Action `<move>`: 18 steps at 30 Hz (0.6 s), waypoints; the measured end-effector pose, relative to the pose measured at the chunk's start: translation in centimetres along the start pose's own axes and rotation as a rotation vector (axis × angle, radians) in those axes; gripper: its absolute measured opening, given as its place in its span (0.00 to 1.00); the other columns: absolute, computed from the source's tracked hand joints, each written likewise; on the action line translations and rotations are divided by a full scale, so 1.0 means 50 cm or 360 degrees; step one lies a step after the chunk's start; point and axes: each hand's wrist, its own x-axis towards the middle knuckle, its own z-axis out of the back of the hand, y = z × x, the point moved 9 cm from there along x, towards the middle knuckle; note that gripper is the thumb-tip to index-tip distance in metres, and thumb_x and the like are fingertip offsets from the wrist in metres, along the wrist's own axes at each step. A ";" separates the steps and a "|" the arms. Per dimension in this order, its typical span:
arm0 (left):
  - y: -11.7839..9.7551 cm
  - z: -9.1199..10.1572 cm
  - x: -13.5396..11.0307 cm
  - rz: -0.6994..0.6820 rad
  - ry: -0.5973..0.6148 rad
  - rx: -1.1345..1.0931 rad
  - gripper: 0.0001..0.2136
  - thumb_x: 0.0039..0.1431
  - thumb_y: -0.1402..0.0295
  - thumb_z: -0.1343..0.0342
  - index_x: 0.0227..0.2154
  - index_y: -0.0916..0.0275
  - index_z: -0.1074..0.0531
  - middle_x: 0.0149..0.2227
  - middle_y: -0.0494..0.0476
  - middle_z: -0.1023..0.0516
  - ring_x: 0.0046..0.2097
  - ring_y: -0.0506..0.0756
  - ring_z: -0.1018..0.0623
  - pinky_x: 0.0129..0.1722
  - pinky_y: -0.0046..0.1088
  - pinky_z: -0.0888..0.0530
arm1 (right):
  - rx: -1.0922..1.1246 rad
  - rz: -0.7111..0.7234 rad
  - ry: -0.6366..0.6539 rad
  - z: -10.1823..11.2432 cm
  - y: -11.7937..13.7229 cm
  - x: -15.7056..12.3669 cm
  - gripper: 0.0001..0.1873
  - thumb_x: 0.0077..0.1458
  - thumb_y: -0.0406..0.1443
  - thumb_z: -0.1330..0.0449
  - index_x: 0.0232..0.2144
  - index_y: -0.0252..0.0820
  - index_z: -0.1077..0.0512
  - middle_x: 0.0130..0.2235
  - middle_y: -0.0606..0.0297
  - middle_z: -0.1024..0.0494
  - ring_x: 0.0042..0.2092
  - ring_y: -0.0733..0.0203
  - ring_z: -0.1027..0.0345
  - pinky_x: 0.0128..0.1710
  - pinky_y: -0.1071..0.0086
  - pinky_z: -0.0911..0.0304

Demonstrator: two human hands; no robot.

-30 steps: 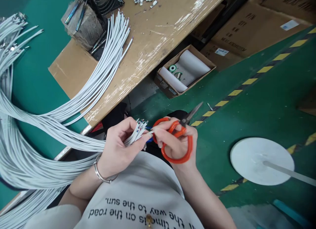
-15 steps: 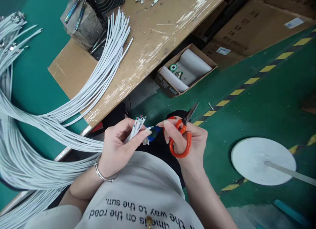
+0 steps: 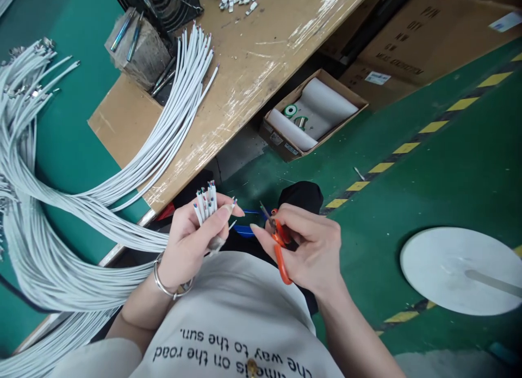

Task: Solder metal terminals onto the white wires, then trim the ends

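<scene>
My left hand (image 3: 198,231) is closed round a bunch of white cables (image 3: 206,199), whose cut ends with small coloured wires stick up past the fingers. One cable end shows apart between thumb and forefinger. From the wrist, the cables run left onto the table. My right hand (image 3: 308,245) grips a pair of orange-handled scissors (image 3: 281,239), with part of the handles hidden by the fingers. The dark blades point up and to the left, a short way from the cable ends and apart from them.
A long bundle of white cables (image 3: 93,209) covers the left of the table (image 3: 244,79). Behind it stand a wrapped block (image 3: 141,54) with pens on it and a black fan (image 3: 175,5). Below the table edge is a cardboard box (image 3: 314,117). A white round disc (image 3: 460,269) stands right.
The scissors have turned in my right hand: their blades pointed up and right, now up and left. The cable bunch in my left hand has tipped more upright.
</scene>
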 end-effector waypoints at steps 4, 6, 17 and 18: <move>-0.006 0.001 -0.001 -0.0062 0.0042 0.0102 0.10 0.70 0.63 0.39 0.35 0.63 0.19 0.19 0.44 0.40 0.21 0.44 0.43 0.20 0.21 0.47 | -0.0095 0.0100 0.0072 -0.011 0.005 -0.005 0.23 0.52 0.24 0.36 0.19 0.41 0.47 0.23 0.75 0.48 0.25 0.72 0.58 0.22 0.72 0.59; -0.006 0.000 -0.002 -0.0050 0.0074 0.0091 0.10 0.70 0.64 0.39 0.35 0.63 0.18 0.18 0.44 0.41 0.21 0.44 0.44 0.20 0.22 0.47 | -0.0125 0.0145 0.0113 -0.018 0.010 -0.006 0.22 0.51 0.24 0.37 0.20 0.42 0.47 0.23 0.75 0.49 0.26 0.72 0.58 0.23 0.72 0.59; -0.003 0.000 0.002 -0.0013 0.0081 -0.0016 0.09 0.68 0.64 0.38 0.34 0.62 0.17 0.18 0.44 0.42 0.20 0.44 0.45 0.19 0.22 0.49 | -0.0188 0.0235 0.0100 -0.028 0.023 -0.002 0.22 0.54 0.27 0.40 0.21 0.43 0.50 0.23 0.75 0.50 0.25 0.72 0.59 0.23 0.71 0.60; -0.003 0.000 0.002 -0.0017 0.0079 -0.0006 0.09 0.68 0.64 0.38 0.34 0.62 0.17 0.18 0.44 0.42 0.20 0.44 0.45 0.19 0.22 0.49 | -0.0189 0.0231 0.0097 -0.028 0.022 -0.002 0.22 0.54 0.27 0.39 0.21 0.43 0.50 0.23 0.75 0.50 0.25 0.72 0.59 0.23 0.71 0.60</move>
